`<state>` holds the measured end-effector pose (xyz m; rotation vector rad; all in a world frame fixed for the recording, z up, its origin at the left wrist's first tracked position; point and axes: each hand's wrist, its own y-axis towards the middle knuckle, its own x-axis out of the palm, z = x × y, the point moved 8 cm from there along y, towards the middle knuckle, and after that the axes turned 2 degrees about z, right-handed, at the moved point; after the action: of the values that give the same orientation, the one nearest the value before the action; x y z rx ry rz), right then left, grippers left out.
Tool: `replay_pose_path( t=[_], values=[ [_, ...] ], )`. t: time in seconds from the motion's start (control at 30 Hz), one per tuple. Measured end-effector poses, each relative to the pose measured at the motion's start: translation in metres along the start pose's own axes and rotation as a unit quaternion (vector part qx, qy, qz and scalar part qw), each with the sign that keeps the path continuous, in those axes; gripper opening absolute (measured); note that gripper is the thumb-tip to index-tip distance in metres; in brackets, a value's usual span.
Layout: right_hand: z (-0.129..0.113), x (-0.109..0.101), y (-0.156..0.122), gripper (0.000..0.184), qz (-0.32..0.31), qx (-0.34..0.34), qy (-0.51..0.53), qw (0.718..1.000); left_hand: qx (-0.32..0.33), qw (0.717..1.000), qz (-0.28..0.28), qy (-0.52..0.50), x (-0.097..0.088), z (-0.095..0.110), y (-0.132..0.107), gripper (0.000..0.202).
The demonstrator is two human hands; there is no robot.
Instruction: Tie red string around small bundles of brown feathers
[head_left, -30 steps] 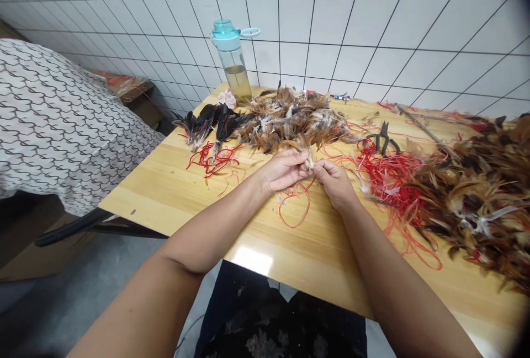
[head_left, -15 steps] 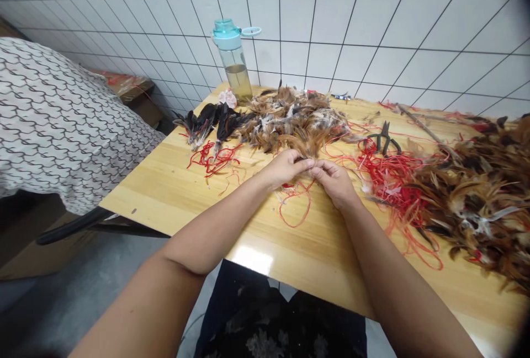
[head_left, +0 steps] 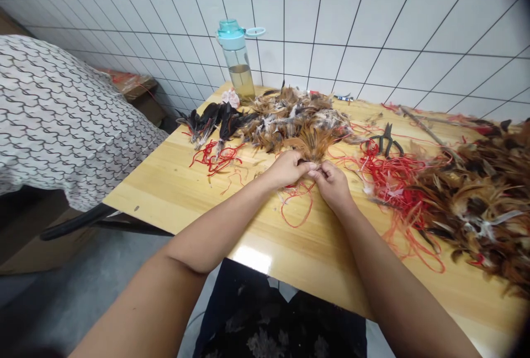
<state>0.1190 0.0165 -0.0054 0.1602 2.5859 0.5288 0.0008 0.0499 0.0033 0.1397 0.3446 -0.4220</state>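
While the left hand and the right hand met near the middle of the worktop, a large heap of brown feathers covered its right end. A smaller feather heap lay along its far edge, with black feathers at the left of that heap. Near the far edge of the worktop stood a clear water bottle with a teal lid, holding a shallow layer of yellowish liquid. Tangled red cord spread across the right side, just below a pair of dark scissors. A tuft of brown feathers rose directly above the hands, which were together, their fingertips pinched at its base. A loop of red thread lay on the worktop just below them.
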Motion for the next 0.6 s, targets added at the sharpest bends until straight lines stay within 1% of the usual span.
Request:
replay_pose_path(
  t=[0.07,0.17,0.37,0.5,0.53,0.6],
  values=[
    [0.0,0.0,0.0,0.026,-0.002,-0.009,-0.007,1.0,0.007,1.0,-0.004,-0.004,0.002,0.0,0.0,0.022],
    [0.001,0.002,0.0,0.022,-0.016,-0.015,-0.004,1.0,0.001,1.0,0.002,-0.026,0.004,-0.003,0.001,0.022],
    [0.003,0.001,-0.002,0.022,-0.027,-0.004,0.019,0.999,-0.013,0.996,-0.01,-0.093,0.011,-0.009,0.001,0.023],
    [0.0,-0.003,-0.003,0.026,-0.007,-0.007,0.059,0.998,-0.033,0.985,-0.019,-0.167,0.017,-0.008,-0.002,0.022],
    [0.001,-0.004,-0.004,0.027,0.001,-0.006,0.067,0.998,-0.03,0.984,-0.021,-0.175,0.018,-0.005,-0.002,0.021],
    [0.003,-0.005,-0.004,0.028,0.016,0.0,0.082,0.997,-0.007,0.985,-0.007,-0.17,0.016,0.002,-0.003,0.017]
  ],
)
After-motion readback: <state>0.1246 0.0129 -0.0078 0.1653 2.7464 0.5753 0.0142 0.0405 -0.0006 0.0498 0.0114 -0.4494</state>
